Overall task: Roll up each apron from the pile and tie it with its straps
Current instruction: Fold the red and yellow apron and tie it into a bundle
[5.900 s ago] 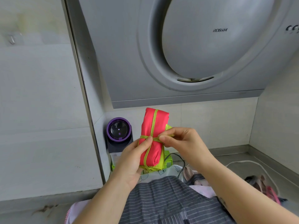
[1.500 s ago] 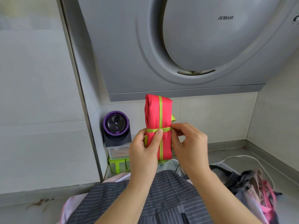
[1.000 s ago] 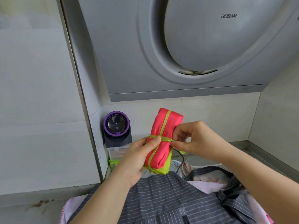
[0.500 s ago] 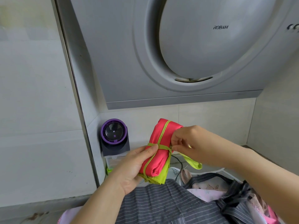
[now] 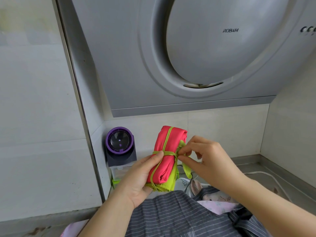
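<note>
**Left hand** (image 5: 142, 175): clenched around the lower half of the rolled coral-red fabric apron (image 5: 168, 156). The palm is under it, the fingers wrap behind, and the thumb lies flat on the front where the lime-green straps (image 5: 166, 142) cross.

**Right hand** (image 5: 205, 161): thumb and forefinger pinch a loop of strap at the roll's right edge. The remaining fingers are loosely curled and hold nothing. A loose strap tail hangs below that pinch.

**Position of the roll:** held in the air, upright and tilted slightly right, in front of the tiled back wall and above the pile. One strap runs lengthwise up the roll and another girds its middle (a lime-green layer shows at the bottom end).

**Pile:** a grey pinstriped apron (image 5: 171, 214) lies uppermost at the lower edge, with pale pink cloth (image 5: 215, 205) beside it.

**Containers:** a clear plastic box with green latches (image 5: 118, 173) stands in the left corner, carrying a dark device with a purple ring (image 5: 119, 142). The box's contents cannot be made out.

**Surroundings:** a grey range hood (image 5: 188, 57) is overhead, and a white cable (image 5: 256, 172) lies on the steel counter (image 5: 253, 166).
</note>
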